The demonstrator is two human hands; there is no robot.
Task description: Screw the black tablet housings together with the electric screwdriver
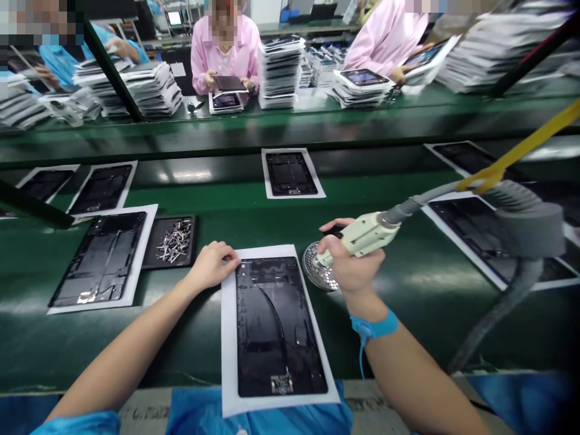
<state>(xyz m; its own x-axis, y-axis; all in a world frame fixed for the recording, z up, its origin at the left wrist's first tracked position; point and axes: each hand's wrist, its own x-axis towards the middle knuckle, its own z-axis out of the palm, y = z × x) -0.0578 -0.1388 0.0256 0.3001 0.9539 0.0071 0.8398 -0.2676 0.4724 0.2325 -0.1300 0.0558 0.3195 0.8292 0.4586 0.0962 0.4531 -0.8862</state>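
Note:
A black tablet housing [267, 326] lies on a white sheet [230, 374] in front of me, overhanging the bench's near edge. A thin dark cable curves down its inside to a small board at the bottom. My left hand [212, 263] is curled at the housing's upper left corner, its fingertips touching the edge there. My right hand [351, 260] grips a pale green electric screwdriver [371, 232], tilted over a round perforated metal dish [312, 266]. That hand and the tool partly cover the dish; the screwdriver's tip is hidden. A blue wrist strap [374, 324] circles my right wrist.
A black tray [190, 241] of small loose parts sits left, beside another tablet housing [102, 257]. Further housings lie along the green bench [199, 326]. A grey hose [492, 314] and yellow strap [534, 142] cross the right. People work behind stacked tablets [281, 72].

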